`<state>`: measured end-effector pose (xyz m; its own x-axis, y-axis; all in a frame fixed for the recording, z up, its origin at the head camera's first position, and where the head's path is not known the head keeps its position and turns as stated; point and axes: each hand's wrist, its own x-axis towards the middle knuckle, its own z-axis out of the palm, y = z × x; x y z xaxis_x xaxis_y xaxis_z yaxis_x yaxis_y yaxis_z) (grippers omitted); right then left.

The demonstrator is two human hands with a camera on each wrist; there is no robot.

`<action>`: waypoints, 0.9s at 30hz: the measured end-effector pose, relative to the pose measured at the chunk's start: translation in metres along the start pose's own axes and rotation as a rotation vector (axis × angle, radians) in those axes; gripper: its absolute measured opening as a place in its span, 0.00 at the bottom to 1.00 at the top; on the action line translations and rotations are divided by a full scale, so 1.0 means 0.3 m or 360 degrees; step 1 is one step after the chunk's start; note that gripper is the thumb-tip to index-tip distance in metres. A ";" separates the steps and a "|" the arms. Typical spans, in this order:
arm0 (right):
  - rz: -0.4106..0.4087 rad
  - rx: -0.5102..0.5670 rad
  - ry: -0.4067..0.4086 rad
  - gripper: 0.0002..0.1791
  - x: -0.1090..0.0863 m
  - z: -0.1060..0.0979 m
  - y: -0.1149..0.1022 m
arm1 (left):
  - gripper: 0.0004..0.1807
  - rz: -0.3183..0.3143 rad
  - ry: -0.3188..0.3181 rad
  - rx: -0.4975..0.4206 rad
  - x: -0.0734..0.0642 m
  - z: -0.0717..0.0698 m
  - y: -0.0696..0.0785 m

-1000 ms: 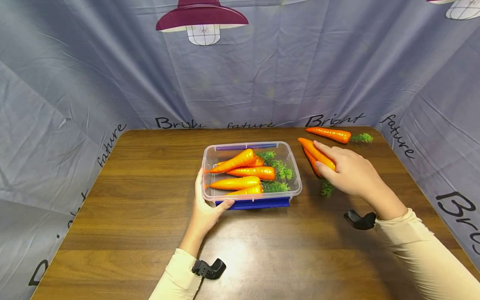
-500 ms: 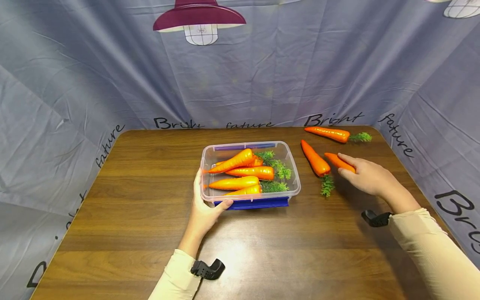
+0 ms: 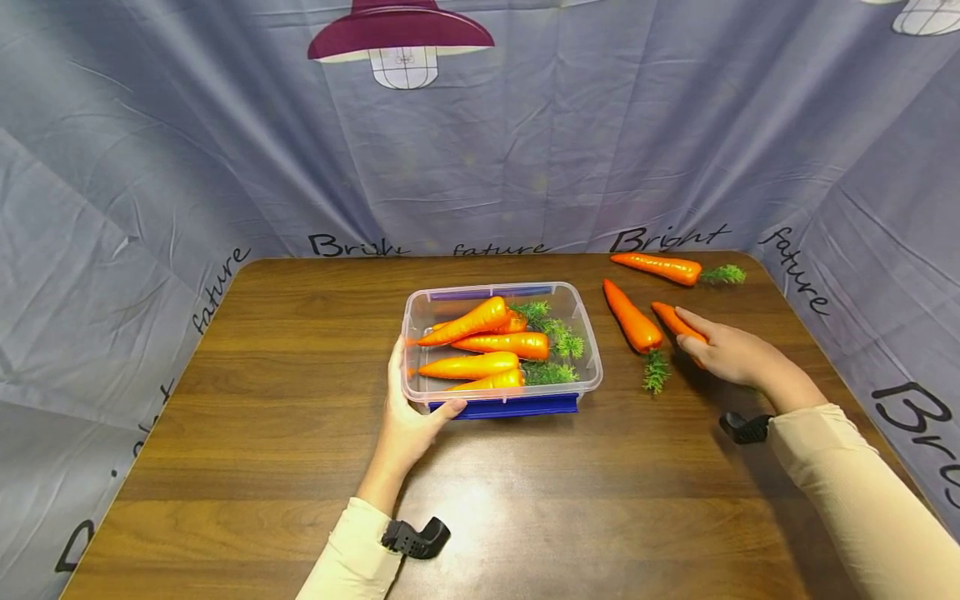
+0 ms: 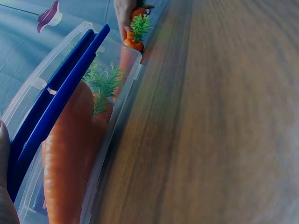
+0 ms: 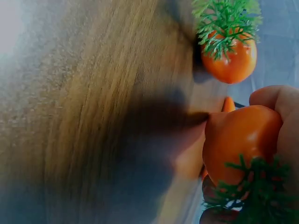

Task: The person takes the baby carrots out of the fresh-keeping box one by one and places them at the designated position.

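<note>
My left hand [image 3: 408,425] grips the near left corner of a clear plastic box [image 3: 592,367], its thumb over the blue clip [image 3: 517,407] on the front side. Inside lie several orange carrots [image 3: 480,365] with green leafy tops, tips to the left; one large carrot [image 4: 67,158] shows through the wall in the left wrist view. Right of the box, my right hand [image 3: 731,354] holds another carrot [image 3: 670,319] between thumb and fingers, low over the table. Its thick end and leaves fill the lower right of the right wrist view, where the held carrot [image 5: 243,137] hides some fingers.
A loose carrot [image 3: 630,315] lies between the box and my right hand. Another carrot [image 3: 660,268] lies by the table's back edge. Grey printed curtains [image 3: 480,150] enclose the wooden table [image 3: 300,433] at the back and sides.
My right hand has carried its carrot rightward from above the loose carrot beside the box, with little movement in the last half second. My left hand stays on the box.
</note>
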<state>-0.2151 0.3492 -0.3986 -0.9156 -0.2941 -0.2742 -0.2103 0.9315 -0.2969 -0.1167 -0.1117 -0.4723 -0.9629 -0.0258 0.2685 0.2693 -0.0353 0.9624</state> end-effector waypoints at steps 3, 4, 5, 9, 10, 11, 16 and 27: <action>0.0013 0.0047 -0.0034 0.37 0.013 0.003 0.006 | 0.64 -0.0008 0.0009 0.0038 0.001 0.000 -0.001; 0.0015 0.0050 -0.0045 0.37 0.017 0.003 0.007 | 0.63 -0.0008 0.0013 0.0044 0.001 0.000 -0.001; 0.0013 0.0055 -0.0055 0.38 0.021 0.003 0.008 | 0.63 -0.0008 0.0014 0.0049 0.001 -0.001 -0.001; 0.0007 0.0079 -0.0086 0.38 0.041 0.001 0.006 | 0.64 -0.0020 0.0015 0.0055 -0.001 -0.002 0.008; 0.0000 0.0085 -0.0089 0.38 0.045 0.000 0.005 | 0.64 -0.0024 0.0016 0.0053 -0.001 -0.001 0.012; -0.0004 0.0097 -0.0093 0.38 0.050 0.000 0.005 | 0.64 -0.0027 0.0016 0.0048 -0.001 -0.001 0.016; -0.0038 0.0158 -0.0099 0.37 0.075 0.002 0.005 | 0.64 -0.0033 0.0010 0.0021 0.000 0.003 0.029; -0.0050 0.0163 -0.0156 0.37 0.109 0.010 0.006 | 0.64 -0.0013 0.0007 0.0059 0.001 -0.001 0.008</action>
<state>-0.2444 0.3405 -0.4109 -0.8701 -0.3470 -0.3500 -0.1976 0.8962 -0.3973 -0.1164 -0.1122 -0.4700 -0.9649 -0.0299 0.2607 0.2608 0.0016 0.9654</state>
